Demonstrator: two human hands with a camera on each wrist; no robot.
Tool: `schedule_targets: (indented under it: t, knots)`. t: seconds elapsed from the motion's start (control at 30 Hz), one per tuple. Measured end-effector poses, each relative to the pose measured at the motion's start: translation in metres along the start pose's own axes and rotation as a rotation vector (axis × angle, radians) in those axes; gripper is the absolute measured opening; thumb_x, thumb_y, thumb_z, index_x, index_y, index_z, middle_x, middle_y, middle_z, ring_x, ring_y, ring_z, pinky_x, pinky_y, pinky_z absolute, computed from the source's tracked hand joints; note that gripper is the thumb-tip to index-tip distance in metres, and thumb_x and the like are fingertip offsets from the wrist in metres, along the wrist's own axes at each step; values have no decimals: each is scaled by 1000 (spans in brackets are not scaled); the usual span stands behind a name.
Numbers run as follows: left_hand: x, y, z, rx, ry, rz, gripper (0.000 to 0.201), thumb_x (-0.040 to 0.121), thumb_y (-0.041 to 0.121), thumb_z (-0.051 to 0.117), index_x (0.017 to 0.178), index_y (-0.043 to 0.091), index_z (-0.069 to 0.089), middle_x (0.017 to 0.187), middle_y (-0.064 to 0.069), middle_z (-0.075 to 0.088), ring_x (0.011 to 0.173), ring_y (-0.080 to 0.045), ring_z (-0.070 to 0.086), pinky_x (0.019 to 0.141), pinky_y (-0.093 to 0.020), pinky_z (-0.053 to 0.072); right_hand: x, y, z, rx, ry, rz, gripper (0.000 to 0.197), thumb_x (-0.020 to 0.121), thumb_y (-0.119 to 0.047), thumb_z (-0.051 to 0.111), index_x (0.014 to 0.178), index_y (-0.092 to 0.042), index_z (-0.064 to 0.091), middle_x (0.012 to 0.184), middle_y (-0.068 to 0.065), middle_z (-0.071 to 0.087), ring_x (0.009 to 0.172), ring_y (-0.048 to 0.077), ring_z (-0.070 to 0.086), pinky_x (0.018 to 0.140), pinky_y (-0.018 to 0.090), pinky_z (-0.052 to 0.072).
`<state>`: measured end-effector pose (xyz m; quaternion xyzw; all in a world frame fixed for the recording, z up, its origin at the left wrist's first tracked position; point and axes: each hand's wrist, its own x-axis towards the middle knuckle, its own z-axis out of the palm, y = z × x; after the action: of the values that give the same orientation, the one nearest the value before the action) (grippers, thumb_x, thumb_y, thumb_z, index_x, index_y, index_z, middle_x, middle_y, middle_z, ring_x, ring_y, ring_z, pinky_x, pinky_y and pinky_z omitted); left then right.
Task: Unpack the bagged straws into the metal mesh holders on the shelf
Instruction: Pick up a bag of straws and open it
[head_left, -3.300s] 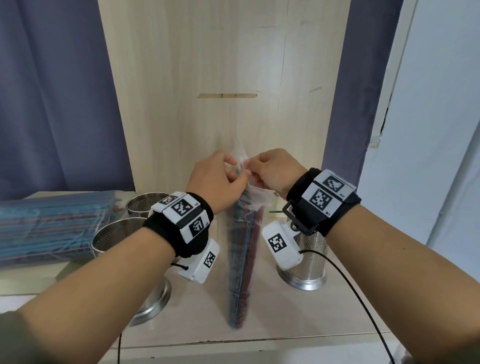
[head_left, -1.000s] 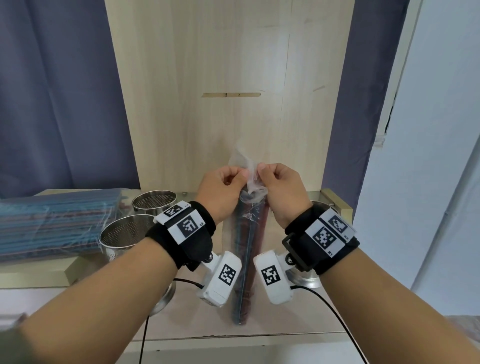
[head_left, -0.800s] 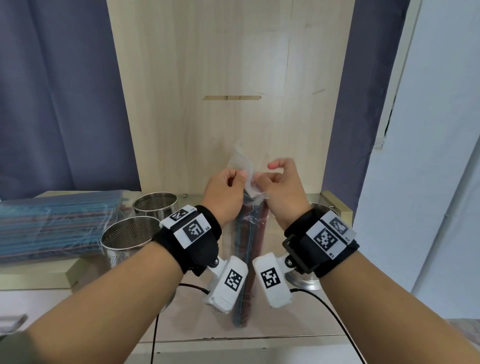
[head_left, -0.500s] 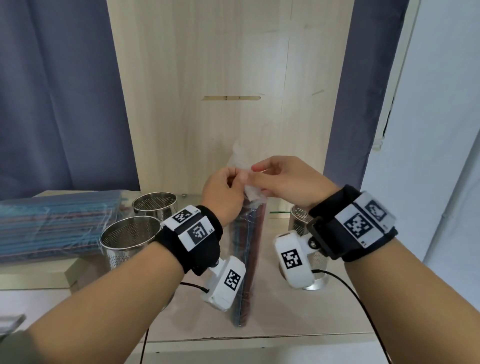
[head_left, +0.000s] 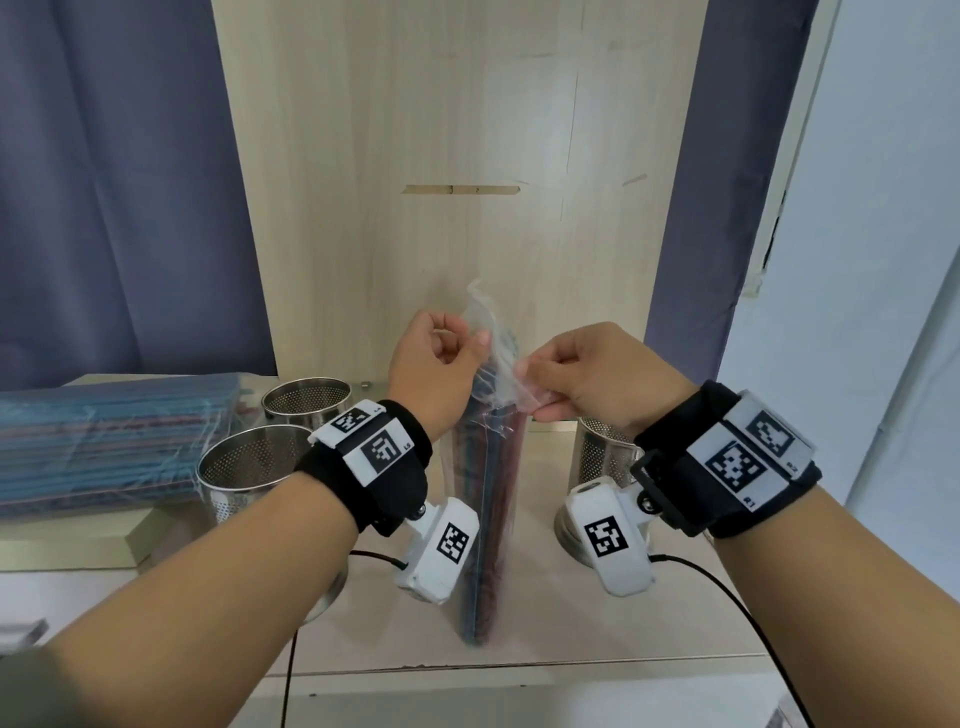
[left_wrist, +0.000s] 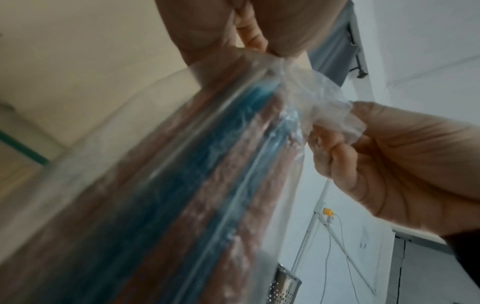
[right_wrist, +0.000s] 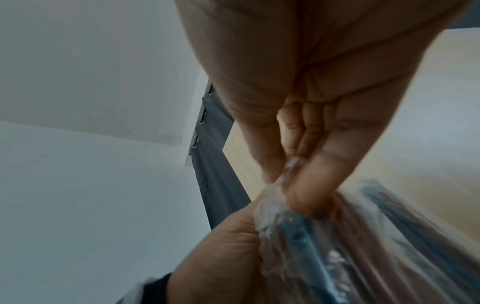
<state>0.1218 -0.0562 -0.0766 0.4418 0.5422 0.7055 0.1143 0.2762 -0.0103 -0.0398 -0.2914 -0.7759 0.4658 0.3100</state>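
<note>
A clear plastic bag of red and blue straws (head_left: 485, 499) stands upright on the wooden shelf (head_left: 530, 631) between my wrists. My left hand (head_left: 441, 364) pinches the left side of the bag's crumpled top (left_wrist: 306, 90). The right hand (head_left: 587, 382) pinches the right side of that top (right_wrist: 275, 197), and the film stretches between the two. Two metal mesh holders (head_left: 249, 470) (head_left: 305, 401) stand at the left, and a third holder (head_left: 597, 462) stands behind my right wrist, partly hidden.
A second bag of blue and red straws (head_left: 98, 441) lies flat at the left on a raised board (head_left: 67, 540). The shelf's wooden back panel (head_left: 467, 156) rises close behind, with grey curtains at both sides. Wrist-camera cables trail over the shelf's front edge.
My hands have drawn apart at the bag's top, the right one sliding right and down, so the plastic now spreads between them. The bag has stayed upright on the shelf.
</note>
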Motion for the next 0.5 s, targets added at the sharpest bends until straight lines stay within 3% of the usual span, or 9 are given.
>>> schedule_targets:
  t: [0.13, 0.23, 0.3, 0.43, 0.5]
  knots:
    - [-3, 2, -3, 86, -10, 78, 20, 89, 15, 69, 78, 22, 53, 71, 4, 55, 66, -14, 51, 67, -32, 49, 0, 0, 1, 21, -44, -30, 12, 84, -1, 72, 90, -3, 63, 61, 4, 67, 54, 10, 66, 55, 21, 57]
    - [-4, 2, -4, 114, -3, 90, 20, 88, 14, 71, 75, 21, 56, 70, 5, 57, 66, -15, 53, 68, -35, 51, -1, -1, 3, 22, -73, -42, 3, 91, -2, 64, 88, 0, 64, 59, 2, 69, 53, 9, 67, 54, 20, 57]
    - [-5, 4, -6, 125, 2, 77, 18, 87, 16, 71, 76, 21, 58, 71, 4, 60, 66, -14, 56, 67, -33, 52, -1, 0, 3, 42, -64, -41, 10, 94, -4, 61, 86, 1, 65, 60, 2, 69, 53, 9, 67, 54, 20, 57]
    - [-11, 11, -9, 184, -51, 3, 24, 83, 37, 74, 73, 17, 68, 71, -9, 69, 59, -12, 59, 59, -27, 51, 0, 2, 4, 94, -66, -31, 13, 94, -7, 61, 85, 0, 66, 62, 2, 69, 55, 8, 67, 57, 20, 58]
    - [-15, 15, -10, 246, -80, -6, 27, 80, 42, 74, 74, 16, 73, 67, -3, 70, 56, -11, 58, 56, -24, 48, -1, 4, 4, 115, -77, -33, 13, 94, -10, 61, 83, -3, 65, 54, -6, 64, 51, 3, 62, 58, 19, 58]
